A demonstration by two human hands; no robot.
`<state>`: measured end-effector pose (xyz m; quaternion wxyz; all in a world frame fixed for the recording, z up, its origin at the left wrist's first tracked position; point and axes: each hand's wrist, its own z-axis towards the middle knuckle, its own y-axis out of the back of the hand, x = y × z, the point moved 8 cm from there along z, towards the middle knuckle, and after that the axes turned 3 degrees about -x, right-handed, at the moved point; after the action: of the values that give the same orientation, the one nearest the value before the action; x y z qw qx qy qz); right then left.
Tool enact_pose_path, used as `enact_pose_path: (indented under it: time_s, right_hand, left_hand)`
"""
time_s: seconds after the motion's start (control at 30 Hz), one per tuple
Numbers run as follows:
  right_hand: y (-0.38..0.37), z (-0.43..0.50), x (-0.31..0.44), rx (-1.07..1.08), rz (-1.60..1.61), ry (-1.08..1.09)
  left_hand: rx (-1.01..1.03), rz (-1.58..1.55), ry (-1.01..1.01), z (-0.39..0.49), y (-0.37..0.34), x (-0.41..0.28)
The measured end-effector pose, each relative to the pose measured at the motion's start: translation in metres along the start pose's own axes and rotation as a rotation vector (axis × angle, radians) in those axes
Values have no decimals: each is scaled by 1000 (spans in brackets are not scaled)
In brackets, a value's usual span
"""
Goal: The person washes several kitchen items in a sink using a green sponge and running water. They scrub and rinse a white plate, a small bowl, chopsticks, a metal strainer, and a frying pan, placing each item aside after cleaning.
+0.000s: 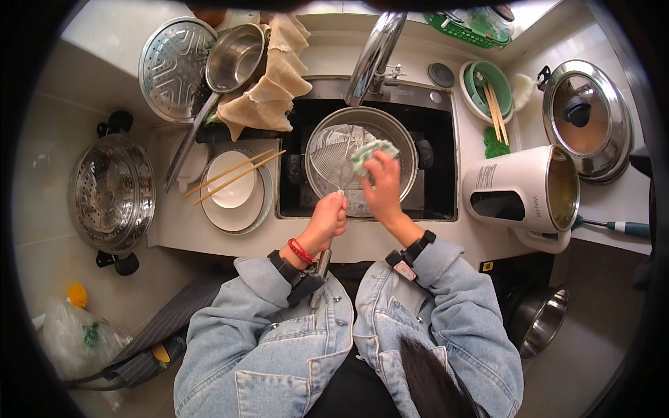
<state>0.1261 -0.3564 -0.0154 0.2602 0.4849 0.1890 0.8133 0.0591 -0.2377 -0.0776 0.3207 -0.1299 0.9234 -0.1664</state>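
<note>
My left hand [328, 217] grips the handle of a wire skimmer [330, 154], close to where the handle joins its round mesh head. The mesh lies over a steel pot [394, 121] with black side handles, which stands in the dark sink [441, 201]. In my right hand [385, 190] is a bunched green and white cloth [373, 154], pressed by the fingers at the right side of the mesh. Above the pot hangs the chrome faucet [373, 57]. The pot's bottom is partly hidden by the skimmer and my right hand.
Left of the sink, chopsticks [235, 175] lie across a white bowl [222, 188] on plates. A long-handled saucepan [238, 55] and a beige cloth [269, 94] sit behind. At right are a green colander [483, 78], a white electric appliance [522, 193] and a lidded pot [588, 120].
</note>
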Motion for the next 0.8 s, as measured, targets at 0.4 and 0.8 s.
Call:
enact_pose_path:
  time_s: [0.4,0.8]
  right_hand:
    - [10,22,-89,-19,149,-366]
    - [16,31,-73,173,1349,-905]
  left_hand:
    - [94,3,23,-5,-11,-1]
    - [23,41,36,2,-4,1]
